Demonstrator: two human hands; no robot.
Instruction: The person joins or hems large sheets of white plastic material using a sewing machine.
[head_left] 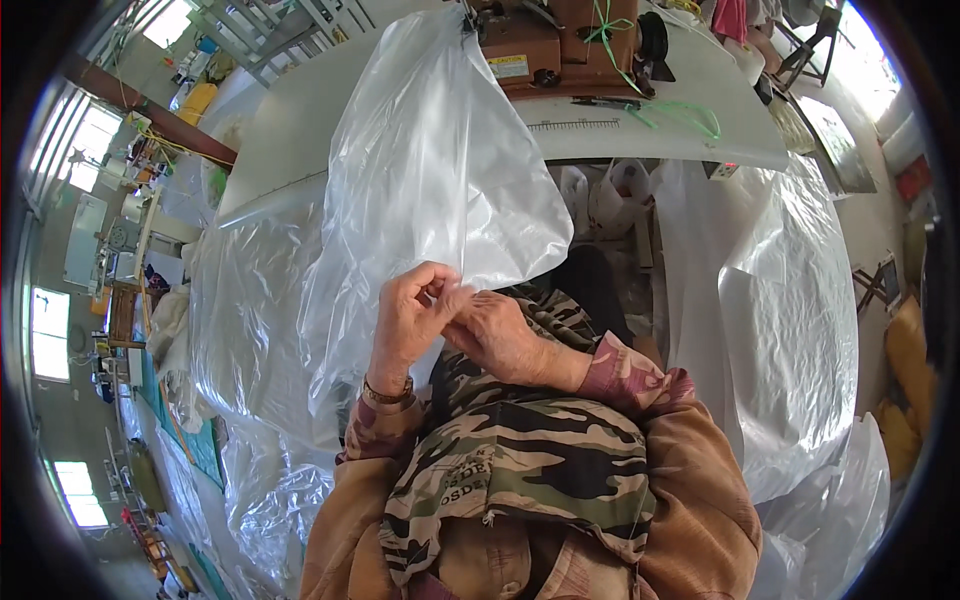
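Observation:
A large clear plastic sheet (410, 150) hangs down from the brown sewing machine (560, 55) over the table's near edge toward my lap. My left hand (408, 310), with a watch on the wrist, pinches the lower edge of that sheet. Beside it, and touching it, my right hand (500, 340) has its fingers curled at the same edge. The fingertips of both hands meet there, partly hidden behind each other. The sheet's upper end reaches the left end of the machine.
The grey-white work table (290, 130) carries a printed ruler scale (575, 125), with a dark slim tool (605, 102) and green string (690, 120) near it. More plastic sheeting hangs on the right (790, 330) and left (245, 320). A camouflage apron (530, 470) covers my lap.

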